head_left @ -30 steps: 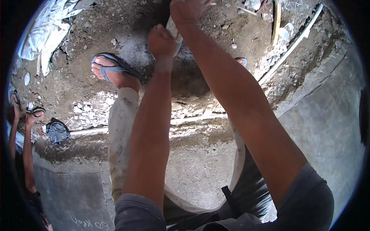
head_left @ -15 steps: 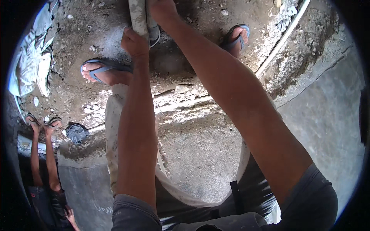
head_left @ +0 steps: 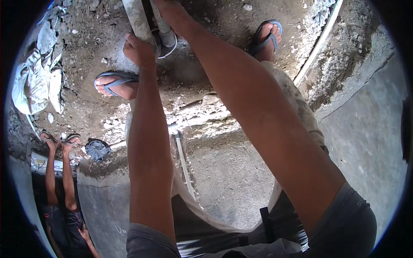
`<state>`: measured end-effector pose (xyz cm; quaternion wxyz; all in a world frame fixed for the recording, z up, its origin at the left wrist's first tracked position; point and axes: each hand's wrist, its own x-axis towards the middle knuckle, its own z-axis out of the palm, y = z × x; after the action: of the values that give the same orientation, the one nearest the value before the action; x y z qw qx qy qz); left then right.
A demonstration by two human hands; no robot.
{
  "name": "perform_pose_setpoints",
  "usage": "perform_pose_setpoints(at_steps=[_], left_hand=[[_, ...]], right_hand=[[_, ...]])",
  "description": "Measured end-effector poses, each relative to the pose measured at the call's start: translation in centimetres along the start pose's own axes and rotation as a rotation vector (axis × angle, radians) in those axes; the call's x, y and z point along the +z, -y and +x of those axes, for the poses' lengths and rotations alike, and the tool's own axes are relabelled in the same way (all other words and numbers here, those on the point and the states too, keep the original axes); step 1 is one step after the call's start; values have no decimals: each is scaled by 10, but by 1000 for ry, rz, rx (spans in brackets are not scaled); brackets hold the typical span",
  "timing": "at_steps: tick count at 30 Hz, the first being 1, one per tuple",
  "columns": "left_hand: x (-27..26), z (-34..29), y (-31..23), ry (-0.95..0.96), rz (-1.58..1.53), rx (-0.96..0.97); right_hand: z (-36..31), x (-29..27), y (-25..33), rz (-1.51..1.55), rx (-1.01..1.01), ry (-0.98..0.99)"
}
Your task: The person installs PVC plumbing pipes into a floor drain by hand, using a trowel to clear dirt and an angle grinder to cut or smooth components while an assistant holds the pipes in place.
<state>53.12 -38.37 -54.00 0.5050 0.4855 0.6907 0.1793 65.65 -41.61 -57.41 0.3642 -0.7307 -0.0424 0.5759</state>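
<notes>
Two grey, mud-spotted poles (head_left: 138, 21) stand close together at the top of the view and run out past its edge. My left hand (head_left: 140, 50) is closed around the thicker left pole near its lower end. My right hand (head_left: 171, 15), partly cut off by the top edge, looks closed on the thinner right pole (head_left: 161, 26). A dark curved piece with a pale rim (head_left: 168, 50) sits at the poles' lower ends, against the dirt; its full shape is hidden by my left hand.
My feet in blue flip-flops stand apart on rubbly soil (head_left: 189, 73). A white pipe (head_left: 318, 45) runs along the right. White sacks (head_left: 36, 86) and a black plastic bag (head_left: 97, 149) lie left. Another person's legs (head_left: 69, 176) show at lower left. Concrete (head_left: 228, 172) lies below.
Both hands and the poles have shifted left. The poles now spread farther apart, with more of the right one and the pale rim showing. The whole view has also moved slightly.
</notes>
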Motion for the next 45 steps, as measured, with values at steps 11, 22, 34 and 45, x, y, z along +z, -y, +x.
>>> perform_pose_setpoints(at_steps=[11,22,34,45], left_hand=[[-13,-15,4,-69,175,33],[-14,6,-2,-78,401,130],[12,-14,12,2,39,98],[3,37,-36,154,378,207]], right_hand=[[-40,41,4,67,165,-301],[-54,1,34,-372,-234,-404],[29,-22,25,-79,-333,-143],[50,5,36,250,-8,52]])
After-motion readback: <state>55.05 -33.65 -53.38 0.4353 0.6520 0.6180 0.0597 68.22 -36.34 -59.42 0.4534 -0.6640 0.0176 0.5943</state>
